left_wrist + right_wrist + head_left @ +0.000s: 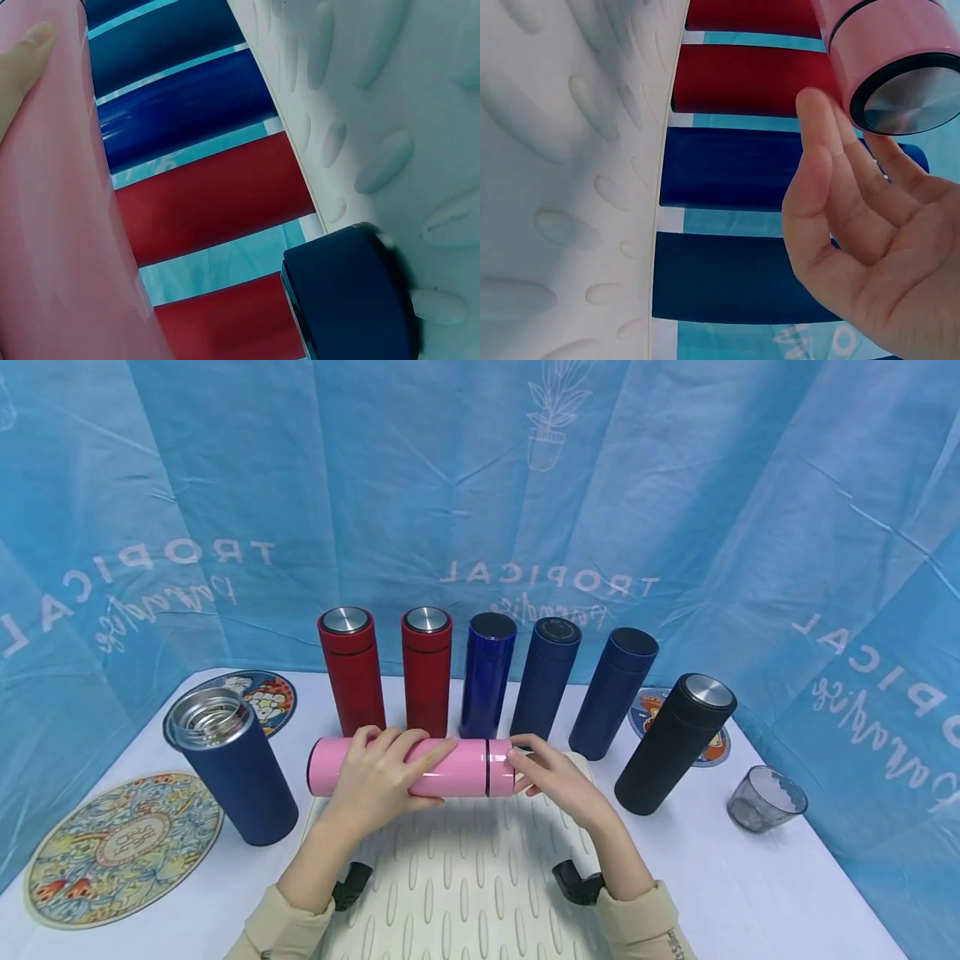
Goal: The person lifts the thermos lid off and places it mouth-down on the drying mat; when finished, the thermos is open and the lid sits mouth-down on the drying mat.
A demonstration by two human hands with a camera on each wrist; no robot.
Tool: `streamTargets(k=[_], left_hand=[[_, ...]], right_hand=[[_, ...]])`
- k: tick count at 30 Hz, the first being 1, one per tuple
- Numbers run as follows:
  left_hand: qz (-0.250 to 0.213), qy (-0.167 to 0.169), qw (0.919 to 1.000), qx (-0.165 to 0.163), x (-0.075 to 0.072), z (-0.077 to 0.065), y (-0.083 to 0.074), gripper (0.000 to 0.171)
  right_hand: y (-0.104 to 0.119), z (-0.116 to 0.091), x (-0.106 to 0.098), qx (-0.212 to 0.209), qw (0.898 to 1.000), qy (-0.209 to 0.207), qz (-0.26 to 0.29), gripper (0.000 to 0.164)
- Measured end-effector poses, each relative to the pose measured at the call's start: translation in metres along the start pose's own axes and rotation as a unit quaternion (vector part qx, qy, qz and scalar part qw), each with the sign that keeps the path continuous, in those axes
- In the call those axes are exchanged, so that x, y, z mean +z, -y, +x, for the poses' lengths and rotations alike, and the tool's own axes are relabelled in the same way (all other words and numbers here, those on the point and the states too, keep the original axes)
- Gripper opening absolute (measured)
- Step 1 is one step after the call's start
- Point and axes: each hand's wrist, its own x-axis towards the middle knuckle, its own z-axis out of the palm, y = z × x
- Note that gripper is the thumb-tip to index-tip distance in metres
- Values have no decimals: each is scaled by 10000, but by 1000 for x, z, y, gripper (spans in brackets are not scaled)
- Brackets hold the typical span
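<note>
A pink thermos bottle (450, 768) lies sideways over a cream board with raised oval bumps (465, 877). My left hand (382, 772) grips its body from above, with the thumb (34, 56) along the pink side in the left wrist view. At the capped end is my right hand (558, 781). Its fingers (821, 124) are loosely extended beside the cap (892, 67), palm facing the camera in the right wrist view. The cap has a silver disc on its end and a black ring where it meets the body.
Behind stand two red bottles (352, 681) and three blue ones (487, 681). An uncapped navy bottle (240, 777) is at the left, beside a patterned round mat (123, 852). To the right are a black bottle (671, 747) and a glass (765, 802). A blue curtain (450, 485) hangs behind.
</note>
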Motion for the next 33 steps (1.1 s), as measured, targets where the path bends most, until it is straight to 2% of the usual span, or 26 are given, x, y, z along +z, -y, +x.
streamTargets(k=[9,15,27,33], left_hand=[[-85,-34,10000,20,1,0,-1,80],[-104,62,9999,-22,0,0,0,79],[-111,33,9999,-5,0,0,0,81],[-97,125,9999,-47,-1,0,0,80]], right_hand=[[-4,2,0,-142,9972,341,645,55],[-5,1,-1,-374,9966,403,617,56],[-2,-2,-3,-811,9938,551,520,60],[-3,-1,-2,-1077,9924,479,363,64]])
